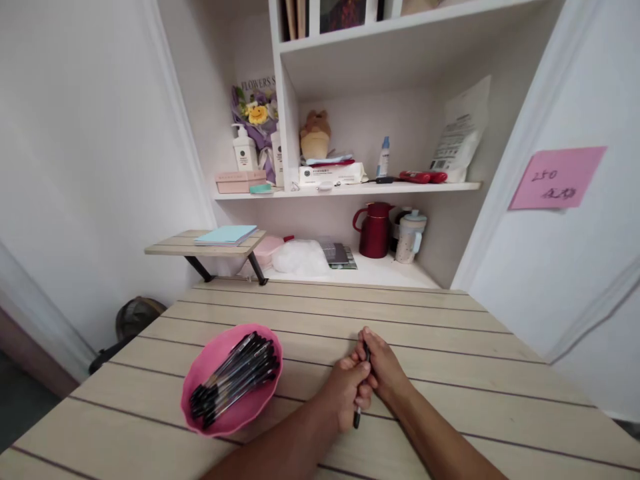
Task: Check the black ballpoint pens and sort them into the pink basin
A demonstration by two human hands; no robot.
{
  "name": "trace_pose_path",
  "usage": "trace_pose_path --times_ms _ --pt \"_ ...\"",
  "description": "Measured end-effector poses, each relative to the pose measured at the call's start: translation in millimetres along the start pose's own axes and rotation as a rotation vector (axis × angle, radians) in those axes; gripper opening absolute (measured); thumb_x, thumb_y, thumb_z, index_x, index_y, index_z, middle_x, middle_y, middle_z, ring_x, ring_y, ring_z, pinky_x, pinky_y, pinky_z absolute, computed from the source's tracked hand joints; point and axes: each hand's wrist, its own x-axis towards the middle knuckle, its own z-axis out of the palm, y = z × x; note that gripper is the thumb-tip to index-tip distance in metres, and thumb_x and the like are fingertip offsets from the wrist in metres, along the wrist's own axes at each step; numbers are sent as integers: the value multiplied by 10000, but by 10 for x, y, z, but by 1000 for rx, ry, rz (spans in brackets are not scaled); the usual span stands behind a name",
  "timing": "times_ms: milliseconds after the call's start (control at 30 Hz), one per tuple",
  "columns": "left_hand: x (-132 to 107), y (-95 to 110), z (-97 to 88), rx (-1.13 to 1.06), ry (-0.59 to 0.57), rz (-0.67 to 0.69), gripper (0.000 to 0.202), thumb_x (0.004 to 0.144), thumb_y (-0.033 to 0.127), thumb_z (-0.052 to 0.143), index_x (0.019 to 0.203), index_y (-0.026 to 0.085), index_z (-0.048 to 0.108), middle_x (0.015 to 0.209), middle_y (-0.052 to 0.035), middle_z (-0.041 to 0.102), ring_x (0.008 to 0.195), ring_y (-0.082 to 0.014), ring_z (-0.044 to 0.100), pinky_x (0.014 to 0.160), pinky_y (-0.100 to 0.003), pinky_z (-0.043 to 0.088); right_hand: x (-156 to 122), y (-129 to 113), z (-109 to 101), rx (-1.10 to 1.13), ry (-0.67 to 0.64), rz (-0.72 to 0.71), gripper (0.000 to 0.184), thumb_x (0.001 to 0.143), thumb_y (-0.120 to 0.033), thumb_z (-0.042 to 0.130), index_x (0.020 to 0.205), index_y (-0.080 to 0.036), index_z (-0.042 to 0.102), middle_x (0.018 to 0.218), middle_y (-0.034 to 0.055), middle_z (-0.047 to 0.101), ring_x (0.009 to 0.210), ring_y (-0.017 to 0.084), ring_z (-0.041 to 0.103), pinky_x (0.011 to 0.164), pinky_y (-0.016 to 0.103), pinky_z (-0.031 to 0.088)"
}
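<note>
Both hands meet over the slatted wooden table (430, 420), closed around one black pen (357, 419). My left hand (347, 383) wraps the pen's lower part, its dark end sticking out below the fingers. Just beyond it, my right hand (381, 360) has its fingers closed on the pen's upper part, touching the left hand. Most of the pen's length is hidden by the fingers. To the left stands a pink scalloped bowl (250, 425), and a heap of black pens (240, 377) lies in it, all pointing roughly the same way.
A small raised wooden stand (167, 248) carries light blue paper (227, 235) at the back left. Behind the table, a white shelf (350, 191) holds bottles, boxes and a plush toy (315, 135). Below are a red jug (375, 230) and a tumbler (409, 237).
</note>
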Motion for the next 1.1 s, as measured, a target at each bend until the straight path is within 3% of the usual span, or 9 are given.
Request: trace_pose_path --times_ms 133,333,667,833,967,1100 --pt "7 15 -6 28 -10 3 365 642 396 632 769 210 345 522 66 475 335 8 216 386 -152 80 38 21 7 21 10 -10 454 709 -606 479 561 -180 432 498 -10 540 262 34 335 227 154 147" --pt "-8 40 13 89 -32 15 358 650 397 614 798 218 341 515 57 511 320 3 218 378 -151 82 53 35 18 170 106 -54 374 693 -574 527 620 -218 437 440 -54 450 420 106 483 387 211 387" --pt "-54 55 -14 175 -103 -8 273 699 356 546 864 177 423 591 0 595 314 -5 245 362 -167 103 105 -47 -98 183 137 -72 340 675 -537 579 713 -221 460 497 -41 506 459 119 508 358 203 337" --pt "-74 31 -43 211 -121 -2 277 708 353 530 899 168 453 576 17 578 296 -19 289 341 -175 142 184 -221 -315 393 235 -169 276 677 -447 626 718 -225 466 531 -49 507 489 102 509 462 228 437" --pt "-80 67 -41 107 -88 25 309 672 363 587 886 175 468 581 49 533 318 -11 304 348 -169 162 177 -274 -351 255 152 -73 242 664 -379 647 687 -204 482 520 -56 483 370 53 372 337 188 286" --pt "-76 116 -33 32 -46 69 288 637 340 632 804 180 461 589 57 506 346 -15 340 356 -170 185 101 -237 -207 2 -46 49 362 709 -519 554 612 -182 464 388 -73 379 312 45 273 323 194 142"
